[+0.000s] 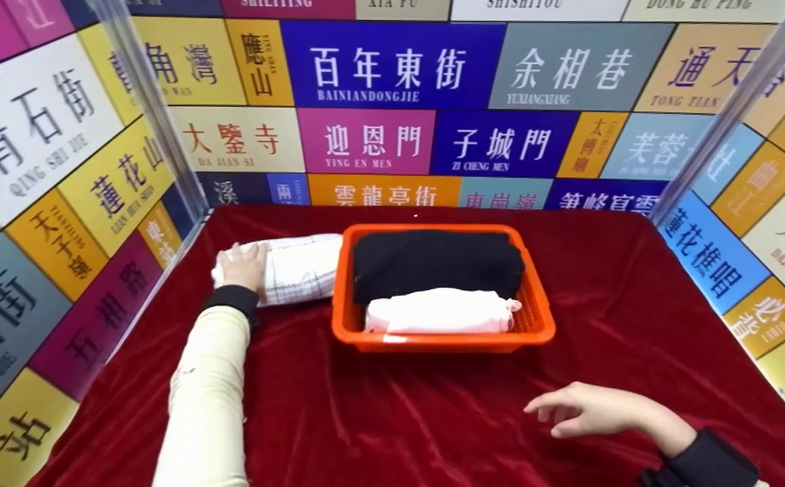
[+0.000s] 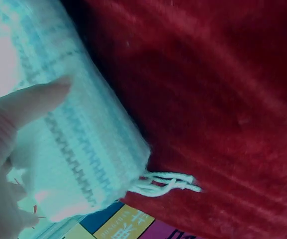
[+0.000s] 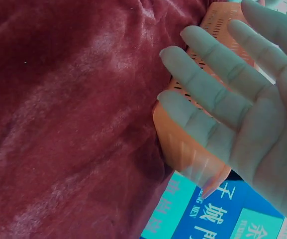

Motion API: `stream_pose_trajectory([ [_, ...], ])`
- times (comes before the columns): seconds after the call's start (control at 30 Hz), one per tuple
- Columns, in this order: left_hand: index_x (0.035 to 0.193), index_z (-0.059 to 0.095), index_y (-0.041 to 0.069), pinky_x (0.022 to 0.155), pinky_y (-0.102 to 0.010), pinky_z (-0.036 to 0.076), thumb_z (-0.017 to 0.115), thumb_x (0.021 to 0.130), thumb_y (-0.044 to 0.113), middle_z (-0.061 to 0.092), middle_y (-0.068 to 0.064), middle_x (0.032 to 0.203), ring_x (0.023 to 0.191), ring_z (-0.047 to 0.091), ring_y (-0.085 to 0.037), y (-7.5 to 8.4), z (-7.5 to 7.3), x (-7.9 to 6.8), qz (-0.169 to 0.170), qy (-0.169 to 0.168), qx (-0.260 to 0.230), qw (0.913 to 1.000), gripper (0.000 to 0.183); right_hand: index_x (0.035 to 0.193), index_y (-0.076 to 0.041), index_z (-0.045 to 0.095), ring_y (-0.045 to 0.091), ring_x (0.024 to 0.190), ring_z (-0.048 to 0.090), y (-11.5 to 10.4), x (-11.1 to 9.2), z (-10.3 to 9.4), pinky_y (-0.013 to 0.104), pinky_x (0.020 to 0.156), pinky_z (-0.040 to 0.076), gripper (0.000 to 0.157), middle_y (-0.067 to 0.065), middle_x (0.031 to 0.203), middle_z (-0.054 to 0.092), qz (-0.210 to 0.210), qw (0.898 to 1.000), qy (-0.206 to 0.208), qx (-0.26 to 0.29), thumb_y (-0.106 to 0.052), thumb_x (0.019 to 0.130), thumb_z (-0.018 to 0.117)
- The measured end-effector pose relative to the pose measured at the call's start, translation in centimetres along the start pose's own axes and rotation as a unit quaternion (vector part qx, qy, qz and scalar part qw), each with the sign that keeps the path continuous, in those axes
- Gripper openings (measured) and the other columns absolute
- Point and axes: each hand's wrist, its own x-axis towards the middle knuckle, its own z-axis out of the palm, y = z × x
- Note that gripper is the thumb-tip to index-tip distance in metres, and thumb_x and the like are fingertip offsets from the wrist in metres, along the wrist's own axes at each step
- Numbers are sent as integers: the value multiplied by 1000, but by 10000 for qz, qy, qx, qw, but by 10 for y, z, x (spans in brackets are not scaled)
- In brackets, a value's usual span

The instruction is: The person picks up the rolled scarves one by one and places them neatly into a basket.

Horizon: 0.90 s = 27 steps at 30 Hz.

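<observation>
Hovering nearest the camera, the right hand [image 1: 592, 408] sits low over the dark red velvet cloth [image 1: 392, 419] covering the desk, fingers spread and relaxed, holding nothing; the right wrist view confirms the open palm [image 3: 252, 124], with the basket's corner behind it. The hand is well apart from the basket.

Further in, the orange perforated plastic basket [image 1: 541, 325] stands at the desk's centre. Inside, a rolled pale pink cloth [image 1: 440, 312] lies along the near wall, and a folded black garment [image 1: 436, 264] lies behind it, along the far wall; the two touch.

Just beside the basket's left wall, a rolled white cloth with a thin check pattern [image 1: 298, 267] lies on the velvet. The left hand [image 1: 242, 265] rests on its left end, fingers laid over the roll. In the left wrist view a finger [image 2: 31, 102] touches the roll [image 2: 83, 144], and a short white fringe [image 2: 165, 183] trails from its end.

Panels printed with street names [image 1: 392, 64] enclose the desk at the back and sides.
</observation>
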Motion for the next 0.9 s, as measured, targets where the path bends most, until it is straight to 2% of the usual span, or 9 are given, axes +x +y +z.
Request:
stream_pose_trajectory([
  [0.13,136,35,-1,89,-62,33,74,59,13,43,-24,130,113,40,-49,-3,4,-3,-151,135,295,9994,87,123,-7,53,15,87,64,0,-2,3,26,69,52,35,14,99,64,1,10000,24,89,-14,90,57],
  [0.2,132,39,-1,89,-63,32,72,63,13,44,-27,125,111,40,-49,-4,7,-2,-151,161,283,9994,78,124,-8,53,16,89,63,0,-5,3,26,70,52,35,14,101,63,34,9998,28,188,-14,90,56],
  [0.27,132,40,0,93,-66,26,74,62,16,41,-29,127,116,35,-52,-6,12,2,-142,26,291,9995,79,125,-9,52,17,91,63,0,-7,3,26,71,52,35,15,102,63,76,9996,8,282,-14,90,56],
  [0.37,135,34,1,93,-73,17,80,56,24,36,-32,131,120,28,-57,-9,22,10,-32,-235,272,9993,94,126,-10,52,17,92,62,1,-8,1,26,71,52,35,15,103,63,171,9994,-10,310,-15,91,55],
  [0.4,135,32,1,93,-74,16,83,50,26,36,-32,131,120,28,-58,-11,25,12,4,-282,241,9993,103,126,-10,52,17,92,62,1,-8,1,26,71,52,36,15,103,63,186,9994,4,298,-15,91,55],
  [0.43,135,32,0,91,-74,18,83,50,26,38,-32,130,119,29,-58,-12,28,13,46,-269,169,9995,102,126,-10,52,17,91,62,1,-7,0,27,71,52,36,15,103,63,207,9994,20,294,-15,91,55],
  [0.57,129,38,-1,86,-70,28,77,54,21,51,-31,117,107,45,-53,-16,37,12,198,224,-199,9994,87,126,-9,51,17,91,63,1,-6,0,29,72,52,36,15,103,62,214,9994,46,257,-16,90,56],
  [0.7,119,44,-2,84,-66,32,72,57,21,58,-30,104,97,54,-47,-18,46,7,334,596,-477,9965,72,125,-6,51,17,90,63,2,-6,3,29,71,52,37,15,102,62,175,9994,-18,291,-15,90,56],
  [0.9,102,47,-3,79,-60,36,68,57,22,63,-28,87,84,59,-43,-16,42,9,365,843,-494,9945,56,126,-7,50,20,90,63,2,-8,2,27,72,52,37,16,103,62,313,9987,-81,401,-17,91,55],
])
